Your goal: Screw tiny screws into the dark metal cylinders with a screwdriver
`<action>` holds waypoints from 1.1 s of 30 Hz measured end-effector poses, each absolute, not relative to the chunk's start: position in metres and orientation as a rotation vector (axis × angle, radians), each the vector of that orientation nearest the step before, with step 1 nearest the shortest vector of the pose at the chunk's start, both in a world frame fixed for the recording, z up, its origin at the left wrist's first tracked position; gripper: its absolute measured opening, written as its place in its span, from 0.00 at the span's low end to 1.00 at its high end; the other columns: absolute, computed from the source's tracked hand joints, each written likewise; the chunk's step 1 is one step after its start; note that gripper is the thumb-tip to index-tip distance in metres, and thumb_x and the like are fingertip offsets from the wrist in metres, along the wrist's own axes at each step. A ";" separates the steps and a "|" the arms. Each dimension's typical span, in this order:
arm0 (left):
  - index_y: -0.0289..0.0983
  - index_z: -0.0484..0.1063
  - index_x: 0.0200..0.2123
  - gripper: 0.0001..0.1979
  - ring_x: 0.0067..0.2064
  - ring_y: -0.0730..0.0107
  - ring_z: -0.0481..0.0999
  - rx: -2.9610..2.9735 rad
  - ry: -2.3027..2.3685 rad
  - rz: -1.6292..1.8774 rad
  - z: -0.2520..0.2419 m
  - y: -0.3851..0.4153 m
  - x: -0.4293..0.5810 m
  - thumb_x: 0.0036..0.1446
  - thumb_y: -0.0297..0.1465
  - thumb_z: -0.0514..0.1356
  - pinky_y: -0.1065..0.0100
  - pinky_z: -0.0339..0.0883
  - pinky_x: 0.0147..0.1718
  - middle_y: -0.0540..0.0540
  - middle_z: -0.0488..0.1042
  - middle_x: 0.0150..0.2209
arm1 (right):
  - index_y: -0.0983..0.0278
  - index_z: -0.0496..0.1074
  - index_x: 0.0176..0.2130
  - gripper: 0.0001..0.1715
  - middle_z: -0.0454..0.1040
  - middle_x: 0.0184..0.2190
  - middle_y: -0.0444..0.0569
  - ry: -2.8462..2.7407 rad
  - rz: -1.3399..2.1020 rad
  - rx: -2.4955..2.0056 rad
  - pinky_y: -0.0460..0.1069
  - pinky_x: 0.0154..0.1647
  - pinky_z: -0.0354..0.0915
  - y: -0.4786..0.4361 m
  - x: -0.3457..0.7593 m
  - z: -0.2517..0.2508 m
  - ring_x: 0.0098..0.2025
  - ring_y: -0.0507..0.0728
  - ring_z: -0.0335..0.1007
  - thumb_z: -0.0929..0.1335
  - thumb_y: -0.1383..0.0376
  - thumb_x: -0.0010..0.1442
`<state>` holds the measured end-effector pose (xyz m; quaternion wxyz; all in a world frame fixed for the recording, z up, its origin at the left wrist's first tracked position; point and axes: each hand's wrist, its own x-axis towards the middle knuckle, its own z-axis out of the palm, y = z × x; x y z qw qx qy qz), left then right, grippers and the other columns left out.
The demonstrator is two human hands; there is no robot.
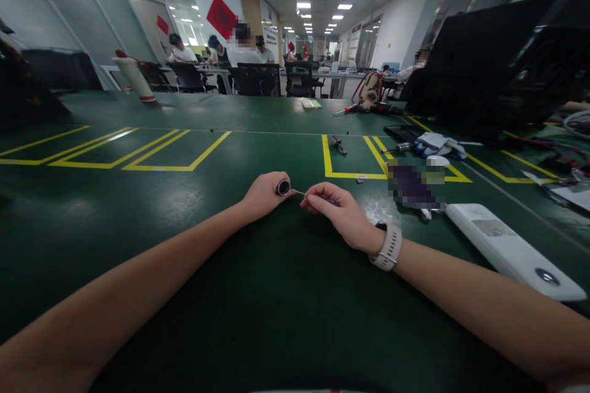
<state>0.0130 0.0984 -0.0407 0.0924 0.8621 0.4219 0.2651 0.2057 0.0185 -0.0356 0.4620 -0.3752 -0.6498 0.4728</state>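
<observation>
Well in from the far edge of the bench [276,307], our left hand [264,198] grips a dark cylinder [283,187], round end facing us, probably for steadiness; our right hand [340,212] pinches a slim tool [330,201], likely for fine control, shaft pointing leftward.

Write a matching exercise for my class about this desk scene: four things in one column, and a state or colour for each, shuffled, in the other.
Column one:
1. Left hand
2. Right hand
3. Watch
4. Glove

Column two:
A. White and blue, lying on the green table
B. Holding a thin tool
C. Worn, with a pale strap
D. Gripping a round-ended part

Right pairs: 1-D, 2-B, 3-C, 4-A.
</observation>
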 end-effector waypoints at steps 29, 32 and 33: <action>0.37 0.63 0.25 0.08 0.28 0.71 0.65 2.650 1.062 0.828 -0.039 0.095 0.012 0.54 0.33 0.56 0.69 0.58 0.29 0.51 0.65 0.24 | 0.65 0.73 0.35 0.06 0.75 0.32 0.45 -1.398 1.341 -0.828 0.49 0.37 0.64 0.021 0.207 -0.044 0.34 0.51 0.69 0.67 0.64 0.57; 0.37 0.62 0.24 0.10 0.27 0.72 0.64 2.588 1.023 0.878 -0.039 0.096 0.012 0.53 0.36 0.57 0.70 0.58 0.28 0.52 0.64 0.24 | 0.65 0.72 0.35 0.07 0.75 0.33 0.46 -1.369 1.381 -0.853 0.49 0.37 0.63 0.021 0.207 -0.043 0.34 0.51 0.69 0.67 0.64 0.57; 0.37 0.62 0.24 0.11 0.27 0.73 0.64 2.564 1.005 0.897 -0.039 0.097 0.012 0.53 0.36 0.58 0.70 0.57 0.28 0.52 0.63 0.24 | 0.65 0.72 0.35 0.06 0.75 0.33 0.45 -1.350 1.398 -0.854 0.49 0.37 0.63 0.021 0.207 -0.042 0.34 0.51 0.69 0.67 0.64 0.57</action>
